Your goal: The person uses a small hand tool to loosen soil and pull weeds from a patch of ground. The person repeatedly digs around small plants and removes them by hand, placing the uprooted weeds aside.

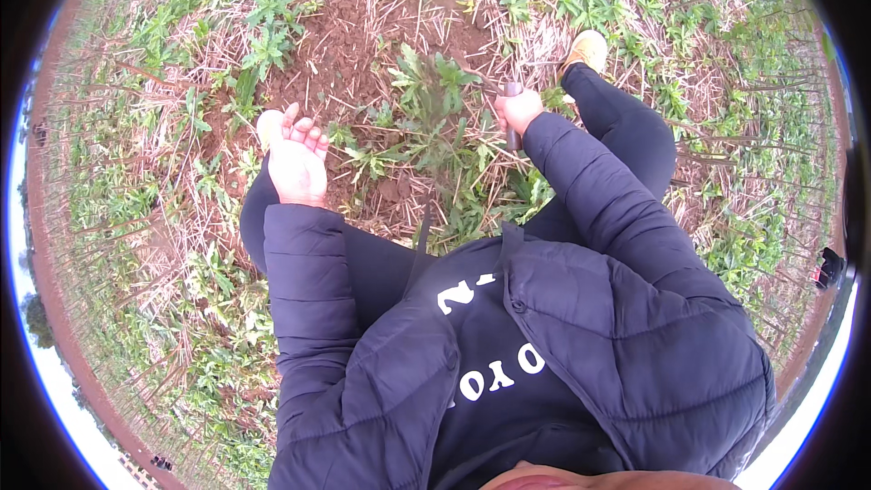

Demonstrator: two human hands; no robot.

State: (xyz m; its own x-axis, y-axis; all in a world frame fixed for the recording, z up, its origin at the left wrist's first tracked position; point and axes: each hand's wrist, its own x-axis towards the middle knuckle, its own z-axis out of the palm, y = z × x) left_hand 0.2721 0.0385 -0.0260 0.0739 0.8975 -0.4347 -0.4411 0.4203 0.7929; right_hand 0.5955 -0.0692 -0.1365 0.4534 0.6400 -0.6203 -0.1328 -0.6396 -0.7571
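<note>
My right hand (520,111) grips the brown cylindrical handle (514,139) of a short hand tool. From the fist a thin, dark shaft (484,79) runs up and left toward leafy green weeds (435,78); I cannot make out its working end. Turned palm up, my left hand (298,162) has nothing in it, its fingers loosely curled and apart. It is in front of my left knee and partly covers my left shoe. Between the two hands, some of the weed leaves are blurred.
Bare reddish soil (326,41) with dry straw lies ahead of me. More weeds (269,47) and straw (544,41) surround it. My right yellow shoe (588,49) is planted beyond the right hand. Thin brown stalks (762,143) stand at the right.
</note>
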